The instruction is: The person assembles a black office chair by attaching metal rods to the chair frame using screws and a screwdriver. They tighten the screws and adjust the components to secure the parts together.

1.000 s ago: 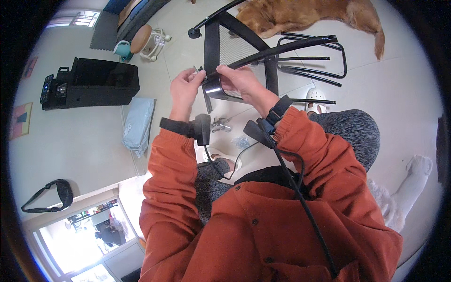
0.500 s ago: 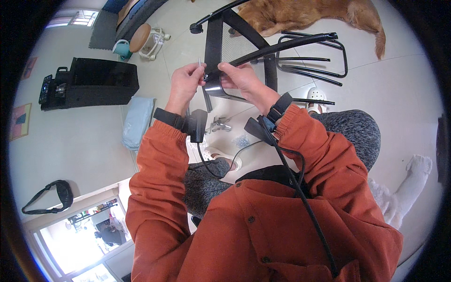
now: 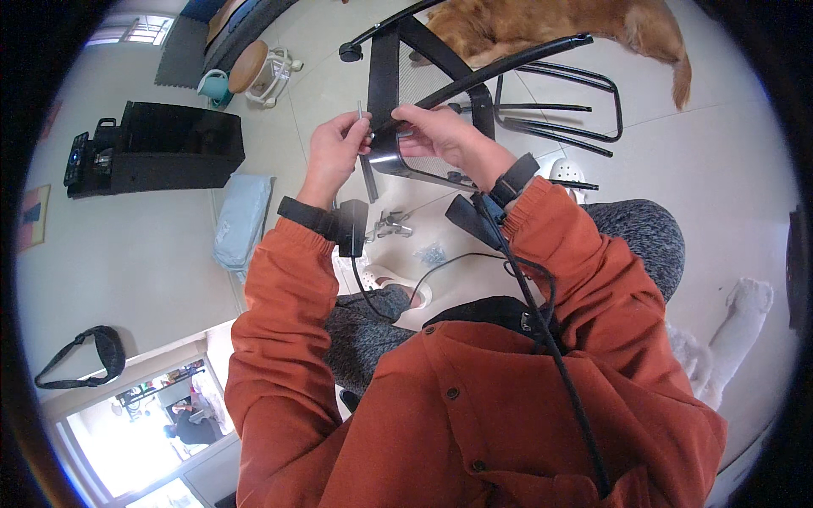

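My left hand (image 3: 333, 152) is closed in a pinch on a thin silver hex key (image 3: 359, 110), which points up beside the black chair frame (image 3: 385, 80). A small shiny bolt head shows at the frame's edge, near those fingertips. My right hand (image 3: 449, 140) grips the frame at its curved corner, thumb on top and fingers underneath. Grey mesh (image 3: 425, 74) spans the frame, and a long black tube (image 3: 517, 61) runs from the corner toward the right. What the fingers press on beneath the corner is partly hidden.
Beyond the chair lies a brown dog (image 3: 542, 25); a white furry animal (image 3: 735, 326) is at right. A black tubular frame (image 3: 622, 106) rests on the floor. Metal fittings (image 3: 392, 224) and a small clear bag (image 3: 430, 254) lie between my feet. A stool (image 3: 269, 76) stands far left.
The long black tube's far end has swung slightly up and left. My right hand's fingers have straightened somewhat under the corner. My left hand keeps its pinch almost unmoved.
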A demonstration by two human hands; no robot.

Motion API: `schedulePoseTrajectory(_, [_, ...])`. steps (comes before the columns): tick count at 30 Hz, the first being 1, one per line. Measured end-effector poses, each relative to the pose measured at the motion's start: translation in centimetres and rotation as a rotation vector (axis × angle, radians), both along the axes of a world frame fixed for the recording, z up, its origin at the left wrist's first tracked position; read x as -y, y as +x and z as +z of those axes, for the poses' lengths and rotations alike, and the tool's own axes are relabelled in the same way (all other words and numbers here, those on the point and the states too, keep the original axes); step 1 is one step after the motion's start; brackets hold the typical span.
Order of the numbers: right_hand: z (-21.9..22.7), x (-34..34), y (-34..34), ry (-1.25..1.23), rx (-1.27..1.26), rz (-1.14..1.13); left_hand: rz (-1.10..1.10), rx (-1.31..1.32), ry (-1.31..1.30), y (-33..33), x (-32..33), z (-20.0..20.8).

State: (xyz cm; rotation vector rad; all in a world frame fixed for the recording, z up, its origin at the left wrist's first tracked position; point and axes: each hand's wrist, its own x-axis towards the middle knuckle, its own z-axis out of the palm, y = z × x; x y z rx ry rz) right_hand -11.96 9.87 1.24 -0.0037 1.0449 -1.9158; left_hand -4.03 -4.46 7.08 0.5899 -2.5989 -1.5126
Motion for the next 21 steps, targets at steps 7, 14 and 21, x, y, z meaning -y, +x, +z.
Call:
schedulePoseTrajectory(7, [0.8,-0.3,-1.3,0.084,0.008,0.119,-0.051,0.018,-0.042,-0.2,0.7,-0.2])
schedulePoseTrajectory(14, [0.9,0.2,-2.1,0.088,0.02,0.182,-0.05,-0.05,-0.106,-0.4,0.4,-0.1])
schedulePoseTrajectory(21, [2.1,-0.4,-2.1,0.193,-0.005,0.251,-0.057,-0.039,-0.12,0.0,-0.1,0.8])
